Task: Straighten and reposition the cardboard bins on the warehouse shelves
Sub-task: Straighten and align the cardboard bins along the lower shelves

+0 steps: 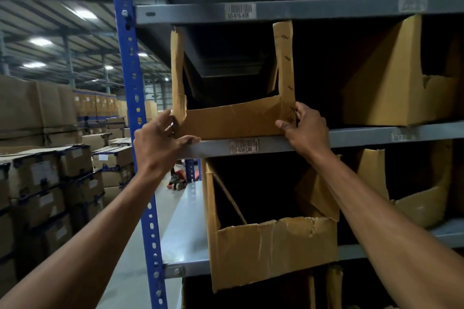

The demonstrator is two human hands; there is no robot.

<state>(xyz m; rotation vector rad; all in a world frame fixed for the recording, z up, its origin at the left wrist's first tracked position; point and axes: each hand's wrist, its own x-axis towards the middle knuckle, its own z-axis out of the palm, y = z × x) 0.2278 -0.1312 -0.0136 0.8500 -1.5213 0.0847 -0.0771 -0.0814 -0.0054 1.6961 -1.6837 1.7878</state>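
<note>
A worn open-front cardboard bin [233,118] stands on the middle grey shelf [364,134], near the blue upright. My left hand [160,138] grips its lower left front corner, thumb lying along the shelf edge. My right hand [305,125] grips its lower right front corner, thumb on the front lip. A second bin [399,88] sits to the right on the same shelf. On the shelf below, a torn bin [271,248] hangs past the shelf's front edge, and another bin [421,203] stands to its right.
The blue perforated upright [136,113] frames the rack's left side. Stacked cartons [50,170] fill the floor at left. An orange pallet jack [180,178] stands in the aisle behind the rack. Barcode labels [244,146] mark the shelf edges.
</note>
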